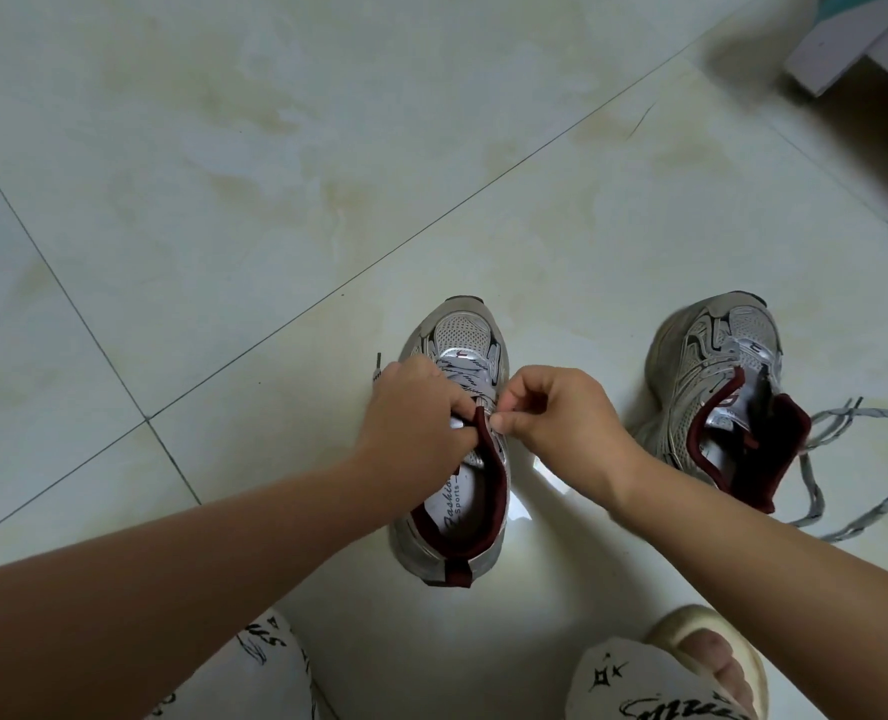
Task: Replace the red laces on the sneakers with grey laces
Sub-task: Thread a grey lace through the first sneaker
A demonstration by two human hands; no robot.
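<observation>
Head view, only 1 cam: 2 sneakers on the tiled floor, person crouched over them. Near sneaker sits dead centre, toe pointing away from the person, heel toward the knees, long axis running near-to-far w/ a slight lean right at the toe. Grey lace already crosses its lower eyelets; 1 tip pokes out just left of the left hand.

Left hand is curled down on the tongue and left eyelet row, fingers gripping there; exactly what it pinches is hidden. Right hand is closed in a pinch at the right eyelet row, thumb and forefinger nipped on what looks like the lace end, tho it's too small to be sure. Both hands are close together, right over the throat of the shoe, approx level w/ the upper eyelets.

2nd sneaker stands well apart to the right, toe also away, tilted a bit left, no lace in it. Its loose grey lace lies looped on the floor just beside it, nearer the right hand.

Judging by this: shoe 1 about halfway laced, next threading goes up toward the collar, i.e. toward the person. No red laces in sight.
</observation>
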